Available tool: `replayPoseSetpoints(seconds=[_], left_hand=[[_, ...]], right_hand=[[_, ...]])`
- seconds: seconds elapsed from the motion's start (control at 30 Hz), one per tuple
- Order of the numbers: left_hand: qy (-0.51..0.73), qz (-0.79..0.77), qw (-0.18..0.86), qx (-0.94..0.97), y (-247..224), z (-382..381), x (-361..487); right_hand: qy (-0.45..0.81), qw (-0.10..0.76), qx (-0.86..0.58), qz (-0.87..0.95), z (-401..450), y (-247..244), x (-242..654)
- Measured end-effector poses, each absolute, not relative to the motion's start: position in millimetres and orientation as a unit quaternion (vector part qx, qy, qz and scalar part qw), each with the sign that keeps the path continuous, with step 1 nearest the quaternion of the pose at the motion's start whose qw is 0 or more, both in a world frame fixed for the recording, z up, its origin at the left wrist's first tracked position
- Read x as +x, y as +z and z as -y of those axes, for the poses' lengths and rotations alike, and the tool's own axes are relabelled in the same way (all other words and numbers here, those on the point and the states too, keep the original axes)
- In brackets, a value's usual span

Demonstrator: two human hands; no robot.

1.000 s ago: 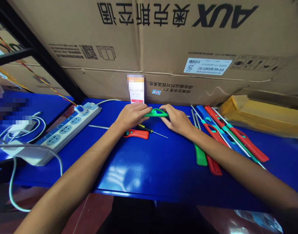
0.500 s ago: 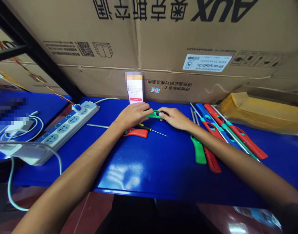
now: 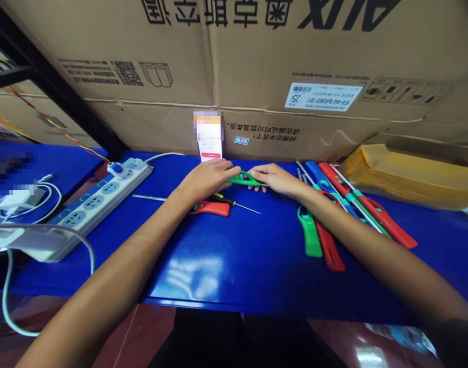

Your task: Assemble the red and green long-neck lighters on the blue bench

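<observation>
Between my hands is a green long-reach lighter (image 3: pixel 244 178), held above the blue table. My left hand (image 3: pixel 208 179) is closed on its handle end, which the fingers mostly cover. Around the part where the metal tube begins, my right hand (image 3: pixel 271 179) pinches it, and a short piece of tube shows past the fingers. Beneath my left wrist lies a red long-reach lighter (image 3: pixel 213 208), its tube pointing left. A small screwdriver (image 3: pixel 234 203) with a black and yellow handle rests beside it, its thin shaft pointing right.
Several red, blue and green lighters (image 3: pixel 312 232) lie at the right, partly under my right forearm. An open cardboard box (image 3: pixel 406 176) is beyond them. A phone (image 3: pixel 211 148) leans on the large carton (image 3: pixel 253 56) behind. A power strip (image 3: pixel 99 197) with cables lies left.
The green lighter has turned slightly between my hands, so more of its trigger loop and some metal tube now show. My right fingers have shifted along it. The view has moved a little.
</observation>
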State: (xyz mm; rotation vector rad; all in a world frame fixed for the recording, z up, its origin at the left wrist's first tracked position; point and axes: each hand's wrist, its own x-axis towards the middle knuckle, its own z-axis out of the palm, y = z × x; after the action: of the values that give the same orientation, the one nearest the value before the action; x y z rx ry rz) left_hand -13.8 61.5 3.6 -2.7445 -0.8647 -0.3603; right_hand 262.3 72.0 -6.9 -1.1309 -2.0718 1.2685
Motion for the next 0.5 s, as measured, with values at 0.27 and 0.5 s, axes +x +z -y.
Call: replayPoseSetpoints(seconds=[0.27, 0.5], left_hand=[[-0.148, 0.330, 0.036, -0.932, 0, -69, -30], [-0.158, 0.352, -0.053, -0.921, -9, -74, -29]], right_hand=[[0.364, 0.154, -0.374, 0.839, -80, 8, 291], [0.431, 0.200, -0.390, 0.788, -83, -10, 287]])
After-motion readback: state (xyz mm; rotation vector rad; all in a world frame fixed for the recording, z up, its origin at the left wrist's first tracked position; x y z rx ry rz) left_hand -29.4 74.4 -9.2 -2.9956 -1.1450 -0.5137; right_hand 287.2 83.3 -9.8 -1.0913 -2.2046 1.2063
